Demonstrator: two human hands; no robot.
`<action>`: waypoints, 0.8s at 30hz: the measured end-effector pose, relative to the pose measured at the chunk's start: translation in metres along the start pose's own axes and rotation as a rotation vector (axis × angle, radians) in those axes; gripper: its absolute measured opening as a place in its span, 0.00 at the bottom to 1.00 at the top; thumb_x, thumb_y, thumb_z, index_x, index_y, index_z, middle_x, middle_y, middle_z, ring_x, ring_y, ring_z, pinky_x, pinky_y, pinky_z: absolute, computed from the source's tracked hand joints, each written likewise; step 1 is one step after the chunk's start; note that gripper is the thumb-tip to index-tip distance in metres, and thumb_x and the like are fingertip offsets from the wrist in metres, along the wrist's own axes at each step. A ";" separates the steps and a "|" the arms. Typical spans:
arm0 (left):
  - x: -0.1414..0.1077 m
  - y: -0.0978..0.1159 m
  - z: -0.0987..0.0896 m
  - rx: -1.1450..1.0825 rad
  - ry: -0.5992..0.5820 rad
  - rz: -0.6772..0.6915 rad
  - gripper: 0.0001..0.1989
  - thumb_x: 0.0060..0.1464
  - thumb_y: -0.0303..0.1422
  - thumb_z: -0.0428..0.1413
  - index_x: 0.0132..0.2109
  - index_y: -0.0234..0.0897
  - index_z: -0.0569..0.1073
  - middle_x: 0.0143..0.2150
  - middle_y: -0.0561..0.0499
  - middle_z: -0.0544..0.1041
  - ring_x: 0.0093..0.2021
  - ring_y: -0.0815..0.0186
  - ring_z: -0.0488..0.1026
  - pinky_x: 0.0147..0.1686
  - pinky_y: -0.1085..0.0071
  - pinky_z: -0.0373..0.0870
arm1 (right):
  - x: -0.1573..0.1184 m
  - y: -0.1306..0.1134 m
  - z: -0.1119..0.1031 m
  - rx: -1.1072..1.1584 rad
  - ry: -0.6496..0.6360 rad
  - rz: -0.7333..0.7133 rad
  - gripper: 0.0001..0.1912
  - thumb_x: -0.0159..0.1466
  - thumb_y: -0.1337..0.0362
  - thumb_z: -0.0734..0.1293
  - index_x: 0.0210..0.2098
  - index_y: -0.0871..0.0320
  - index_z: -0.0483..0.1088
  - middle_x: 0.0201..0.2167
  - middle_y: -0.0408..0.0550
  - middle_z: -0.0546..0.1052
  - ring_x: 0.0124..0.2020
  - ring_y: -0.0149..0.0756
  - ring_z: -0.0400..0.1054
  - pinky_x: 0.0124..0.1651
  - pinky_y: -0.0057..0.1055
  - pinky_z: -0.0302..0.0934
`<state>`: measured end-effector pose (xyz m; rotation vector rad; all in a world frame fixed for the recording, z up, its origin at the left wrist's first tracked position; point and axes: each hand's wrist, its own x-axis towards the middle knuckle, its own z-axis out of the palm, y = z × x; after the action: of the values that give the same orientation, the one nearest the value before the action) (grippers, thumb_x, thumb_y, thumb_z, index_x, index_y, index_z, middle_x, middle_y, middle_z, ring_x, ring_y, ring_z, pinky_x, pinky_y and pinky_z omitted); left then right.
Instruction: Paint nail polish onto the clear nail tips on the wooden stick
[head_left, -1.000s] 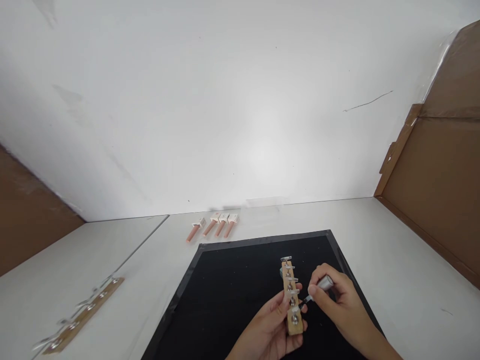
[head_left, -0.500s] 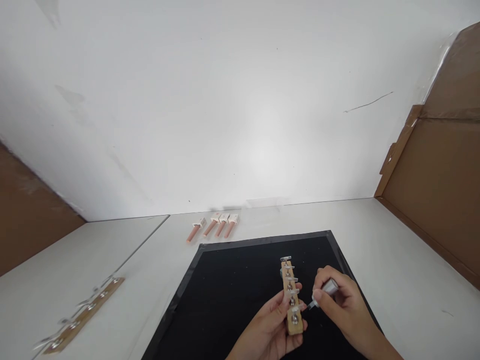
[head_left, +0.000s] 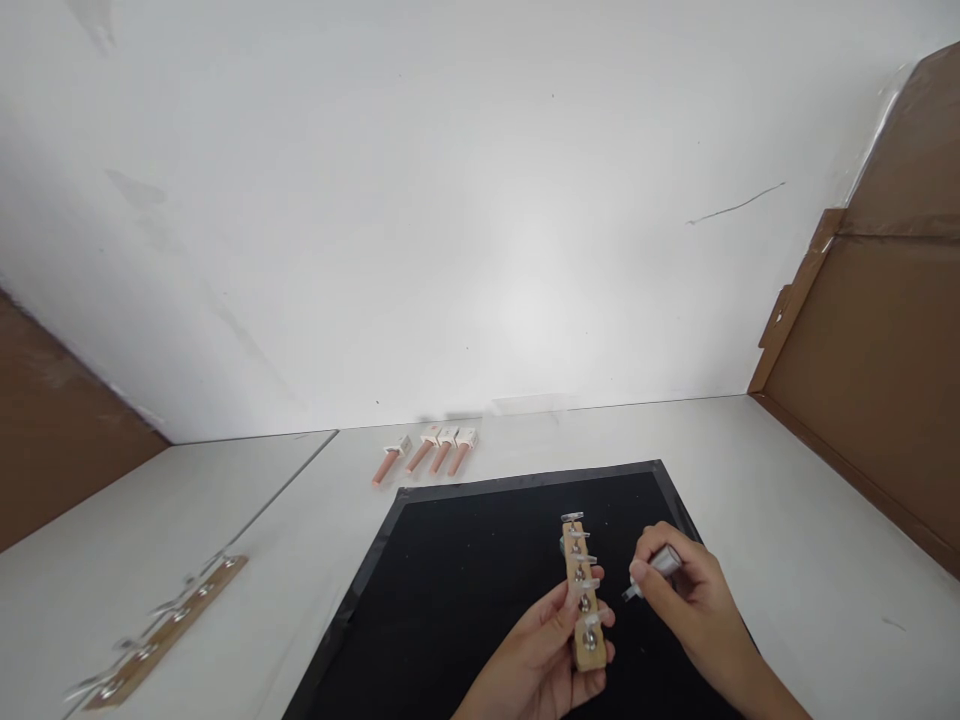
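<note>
My left hand (head_left: 541, 655) is closed around the lower part of a narrow wooden nail display strip (head_left: 591, 654), held upright over a black mat (head_left: 465, 590). Along the strip stand several clear nail tips (head_left: 587, 584) on round silvery holders. A small teal thing shows behind its upper left edge; I cannot make out what it is. In my right hand (head_left: 694, 600), thumb and fingers pinch a nail polish brush (head_left: 664, 561) with a grey cap. The brush end points down and left, apart from the strip.
On the white table, a second wooden strip with clear nail tips (head_left: 169, 632) lies at the left. Several nail polish bottles with long peach caps (head_left: 388, 465) lie behind the mat. A white wall (head_left: 450, 200) stands behind, with cardboard panels (head_left: 877, 370) at the sides.
My right hand has drawn the brush slightly up and to the right, away from the strip. My left hand and the strip have hardly moved.
</note>
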<state>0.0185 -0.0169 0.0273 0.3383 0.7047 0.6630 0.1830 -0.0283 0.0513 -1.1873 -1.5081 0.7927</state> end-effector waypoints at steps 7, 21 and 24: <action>0.003 -0.001 -0.005 -0.014 -0.046 -0.014 0.15 0.46 0.33 0.61 0.42 0.34 0.74 0.29 0.51 0.77 0.25 0.70 0.74 0.28 0.73 0.67 | 0.001 -0.001 0.000 0.066 0.013 0.037 0.11 0.59 0.62 0.62 0.22 0.56 0.61 0.18 0.37 0.60 0.19 0.28 0.53 0.22 0.23 0.52; 0.001 0.000 0.004 0.042 -0.025 0.025 0.15 0.46 0.34 0.61 0.43 0.35 0.73 0.28 0.53 0.74 0.26 0.72 0.72 0.30 0.73 0.65 | 0.001 -0.004 0.001 0.245 -0.154 0.144 0.13 0.55 0.54 0.68 0.25 0.57 0.66 0.19 0.39 0.64 0.20 0.28 0.56 0.23 0.23 0.55; 0.003 -0.001 0.002 0.036 -0.041 0.027 0.15 0.47 0.34 0.60 0.43 0.35 0.73 0.28 0.52 0.74 0.26 0.72 0.71 0.31 0.72 0.64 | 0.001 -0.002 0.001 0.206 -0.179 0.155 0.13 0.56 0.55 0.67 0.24 0.57 0.66 0.19 0.38 0.64 0.20 0.28 0.56 0.23 0.23 0.53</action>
<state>0.0221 -0.0155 0.0268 0.3938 0.6740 0.6677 0.1813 -0.0282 0.0535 -1.1103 -1.4494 1.1564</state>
